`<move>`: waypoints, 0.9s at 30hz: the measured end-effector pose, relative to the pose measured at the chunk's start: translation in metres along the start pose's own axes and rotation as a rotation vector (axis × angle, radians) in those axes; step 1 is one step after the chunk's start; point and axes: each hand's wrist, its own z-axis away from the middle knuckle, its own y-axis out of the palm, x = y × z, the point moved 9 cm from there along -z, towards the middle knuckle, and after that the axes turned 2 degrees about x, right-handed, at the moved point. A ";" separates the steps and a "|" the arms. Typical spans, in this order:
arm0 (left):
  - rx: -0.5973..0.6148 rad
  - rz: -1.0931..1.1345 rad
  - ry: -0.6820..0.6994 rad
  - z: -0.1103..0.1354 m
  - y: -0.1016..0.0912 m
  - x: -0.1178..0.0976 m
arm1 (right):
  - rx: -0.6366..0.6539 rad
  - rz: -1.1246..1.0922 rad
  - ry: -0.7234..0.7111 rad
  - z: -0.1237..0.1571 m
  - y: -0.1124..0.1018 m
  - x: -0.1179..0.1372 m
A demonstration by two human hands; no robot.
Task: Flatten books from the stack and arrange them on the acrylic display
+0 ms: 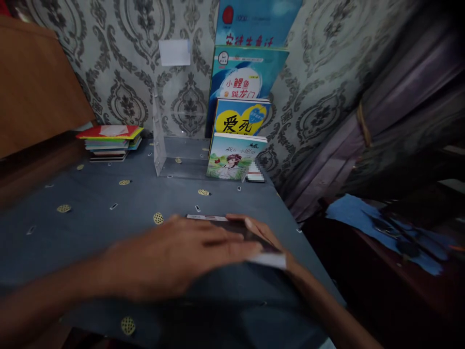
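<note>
The left hand [185, 259], blurred in the head view, lies flat with its fingers stretched out over a thin dark-covered book with pale edges [255, 238]; whether it grips or only rests there cannot be told. The right hand [262, 230] has its thumb and fingers closed around the book's right side. The book is between the two hands, above a grey-blue tablecloth with yellow patterned motifs [181, 201]. Beyond it, a clear plastic stepped rack [159, 145] stands near the patterned grey wallpaper [123, 97], its right side bearing four colourful picture books in a rising column [232, 157]. To the rack's left lies a stack of thin books topped by a red cover [109, 144]; at the right hangs a purplish curtain [323, 150].
</note>
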 end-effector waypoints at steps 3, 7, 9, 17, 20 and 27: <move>-0.016 0.229 -0.024 -0.018 -0.035 0.032 | -0.016 -0.076 -0.043 -0.003 -0.003 0.004; 0.022 0.436 -0.108 -0.043 -0.056 0.079 | 0.018 -0.141 -0.085 -0.014 0.007 0.011; 0.043 0.529 -0.104 -0.053 -0.057 0.097 | -0.026 -0.142 -0.097 -0.020 0.008 0.012; -0.239 0.921 -0.312 -0.062 -0.025 0.197 | -0.020 -0.332 0.120 -0.018 0.015 0.000; -0.354 0.926 -0.439 -0.054 0.009 0.231 | -0.004 -0.423 0.227 -0.014 0.023 -0.010; -0.495 0.419 -0.572 -0.037 0.046 0.250 | 0.074 -0.216 0.414 -0.012 0.030 -0.039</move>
